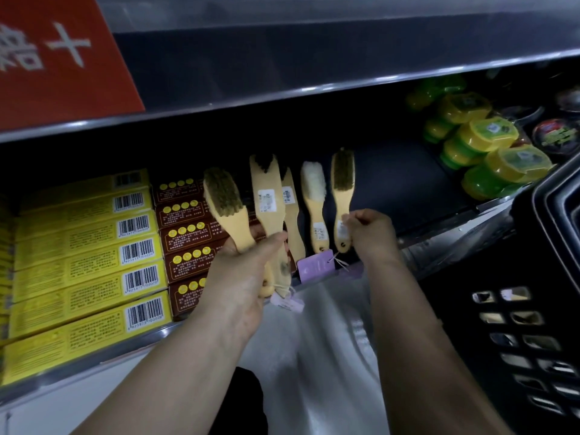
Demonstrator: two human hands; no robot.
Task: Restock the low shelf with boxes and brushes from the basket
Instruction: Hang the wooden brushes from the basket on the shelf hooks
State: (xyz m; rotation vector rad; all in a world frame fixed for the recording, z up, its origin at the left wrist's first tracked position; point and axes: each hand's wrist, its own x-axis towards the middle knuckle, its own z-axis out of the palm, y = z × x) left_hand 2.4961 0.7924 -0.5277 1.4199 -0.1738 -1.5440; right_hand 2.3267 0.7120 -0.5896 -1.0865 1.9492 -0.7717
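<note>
Wooden brushes were being set out on the low shelf (pixel 392 171), so the step in hand was judged to be the placing step of the restock. The right hand (pixel 372 230), fingers curled, pinched the handle of the right-hand brush (pixel 342 183), whose head pointed to 12 o'clock. Whether it lay on the shelf or just above it could not be told. At its 9 o'clock lay a white-bristled brush (pixel 314 189) and, just beside that, a third brush (pixel 293 221), partly hidden.

The left hand (pixel 248 274) gripped the handles of an olive-bristled brush (pixel 224 199) and a labelled brush (pixel 266 189), fanned toward 11 and 12 o'clock in front of the brown boxes (pixel 188 237). Yellow boxes (pixel 84 262) filled the shelf at 9 o'clock. The black basket (pixel 533 324) stood at 4 o'clock of the hands.

The next move probably called for releasing the right-hand brush parallel to its neighbours, then passing one of the left-hand pair toward the bare shelf at 1 o'clock.
</note>
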